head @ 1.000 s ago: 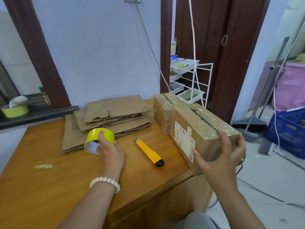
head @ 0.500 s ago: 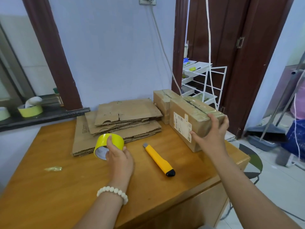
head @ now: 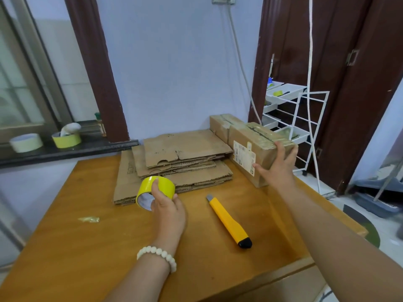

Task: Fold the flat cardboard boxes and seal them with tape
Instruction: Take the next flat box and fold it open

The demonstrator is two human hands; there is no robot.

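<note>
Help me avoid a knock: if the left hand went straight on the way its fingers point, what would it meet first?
The left hand, gripping the tape, points at the cardboard stack; that stack's near edge likely comes first, though the gap is unclear.

A: What's the left hand (head: 168, 205) doing?
B: It grips the yellow tape roll (head: 156, 189), which stands on edge on the table (head: 87, 247) against the flat cardboard stack (head: 183, 164).
A: And the right hand (head: 277, 168)?
B: It holds the near end of the taped box (head: 250, 149). The second box (head: 220, 125) sits just behind.
A: Knife?
B: The utility knife (head: 229, 223) lies flat between the arms, untouched.
</note>
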